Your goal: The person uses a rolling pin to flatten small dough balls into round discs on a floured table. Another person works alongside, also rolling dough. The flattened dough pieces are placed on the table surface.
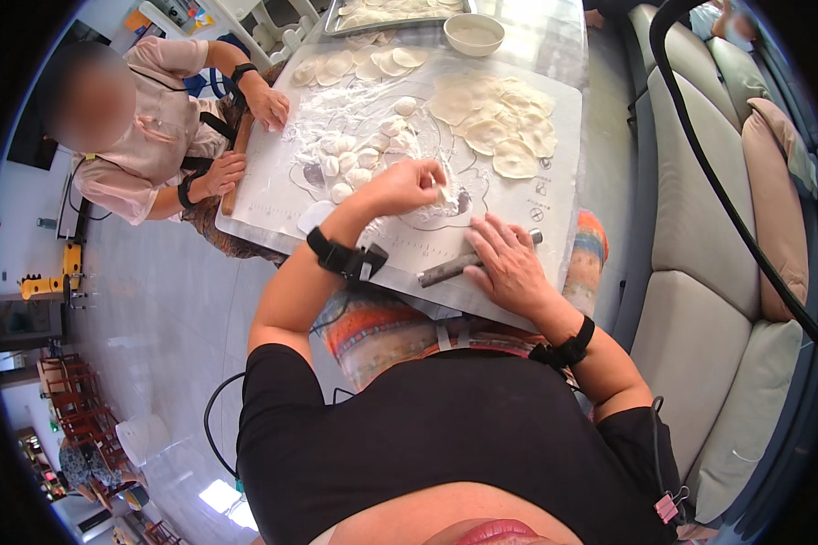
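Observation:
My left hand point(412, 187) reaches over the floured silicone mat point(395, 235), its fingertips pinched together just above loose flour. A pale bit shows at the fingertips, but I cannot tell whether it is dough or flour. Lower right, my right hand point(508, 262) lies across a grey metal rolling pin point(443, 272), thumb on the near side and fingers stretched past it onto the mat. Several small dough balls point(358, 178) dusted with flour sit left of and beyond my left hand. Flat round dough wrappers point(494, 116) overlap in a pile at the mat's far right.
Across the left corner, a co-worker's hands point(226, 174) rest near a wooden rolling pin point(240, 160). More wrappers point(341, 63) lie at the far edge. Behind them stand a metal tray point(399, 27) of wrappers and a bowl point(474, 37) of flour. A sofa point(702, 184) flanks the right.

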Tool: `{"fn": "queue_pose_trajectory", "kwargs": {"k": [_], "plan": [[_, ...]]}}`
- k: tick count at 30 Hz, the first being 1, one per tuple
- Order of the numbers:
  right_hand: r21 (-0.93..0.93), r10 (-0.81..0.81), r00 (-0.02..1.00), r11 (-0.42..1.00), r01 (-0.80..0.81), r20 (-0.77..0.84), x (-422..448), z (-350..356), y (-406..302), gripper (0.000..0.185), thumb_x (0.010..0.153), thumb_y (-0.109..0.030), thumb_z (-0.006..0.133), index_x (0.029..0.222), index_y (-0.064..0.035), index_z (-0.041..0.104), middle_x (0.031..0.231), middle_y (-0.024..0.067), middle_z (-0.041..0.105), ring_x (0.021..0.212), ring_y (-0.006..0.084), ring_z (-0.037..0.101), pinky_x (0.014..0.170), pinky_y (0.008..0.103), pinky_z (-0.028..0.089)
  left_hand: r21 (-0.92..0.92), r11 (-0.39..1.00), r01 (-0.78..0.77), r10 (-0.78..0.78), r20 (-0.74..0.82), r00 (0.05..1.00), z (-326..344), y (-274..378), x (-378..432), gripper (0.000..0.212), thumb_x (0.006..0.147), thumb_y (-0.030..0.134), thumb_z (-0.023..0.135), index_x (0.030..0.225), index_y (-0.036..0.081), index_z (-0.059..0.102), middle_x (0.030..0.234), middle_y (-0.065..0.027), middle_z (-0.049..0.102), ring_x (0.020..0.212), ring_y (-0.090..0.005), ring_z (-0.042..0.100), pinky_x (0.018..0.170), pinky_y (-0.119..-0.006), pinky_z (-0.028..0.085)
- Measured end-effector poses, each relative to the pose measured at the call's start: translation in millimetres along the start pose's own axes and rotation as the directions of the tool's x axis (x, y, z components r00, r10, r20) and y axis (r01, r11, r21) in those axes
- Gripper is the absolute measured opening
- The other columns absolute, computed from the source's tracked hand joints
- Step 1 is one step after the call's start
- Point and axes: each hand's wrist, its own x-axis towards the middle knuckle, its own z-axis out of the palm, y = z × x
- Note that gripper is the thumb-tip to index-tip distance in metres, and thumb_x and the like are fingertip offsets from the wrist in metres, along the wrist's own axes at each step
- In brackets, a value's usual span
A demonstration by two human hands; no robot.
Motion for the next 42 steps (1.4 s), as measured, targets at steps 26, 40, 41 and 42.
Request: {"fn": "queue_pose_trajectory", "kwargs": {"k": [26,40,41,42], "plan": [[-0.053,0.351,0.933,0.933,-0.356,-0.078,119,42,10,0.062,0.099,-0.043,0.038,0.15,-0.008,0.033,0.156,0.0193,0.03,0.145,0.0404,0.022,0.113,0.0607,0.02,0.072,0.997,-0.021,0.029,-0.115,0.993,24,-6,-23,0.021,0.085,0.019,0.067,0.092,-0.001,0.066,0.088,-0.021,0.068,0.086,-0.034,0.067,0.079,-0.041,0.052],[-0.128,0.367,0.919,0.914,-0.386,-0.147,113,53,9,0.059,0.099,-0.042,0.041,0.149,-0.0101,0.038,0.155,0.02,0.031,0.143,0.0442,0.026,0.11,0.0589,0.024,0.15,0.986,-0.073,0.098,-0.163,0.982,23,-7,-27,0.016,0.084,0.013,0.064,0.092,-0.001,0.063,0.084,-0.0202,0.068,0.079,-0.0324,0.067,0.072,-0.041,0.052],[-0.134,0.367,0.924,0.915,-0.38,-0.109,101,48,2,0.059,0.099,-0.043,0.041,0.148,-0.0101,0.038,0.155,0.0202,0.031,0.142,0.0446,0.026,0.109,0.0593,0.025,0.153,0.983,-0.099,0.122,-0.145,0.982,23,-11,-28,0.016,0.084,0.013,0.064,0.093,0.0,0.064,0.083,-0.0197,0.068,0.077,-0.0321,0.066,0.071,-0.04,0.052],[-0.201,0.377,0.924,0.902,-0.383,-0.071,88,45,-3,0.06,0.098,-0.043,0.042,0.148,-0.01,0.04,0.154,0.0208,0.032,0.141,0.0464,0.026,0.108,0.0614,0.025,0.14,0.987,-0.076,0.098,-0.156,0.983,18,-8,-34,0.014,0.084,0.013,0.064,0.091,0.001,0.064,0.079,-0.0175,0.067,0.073,-0.0307,0.065,0.07,-0.038,0.051]]}}
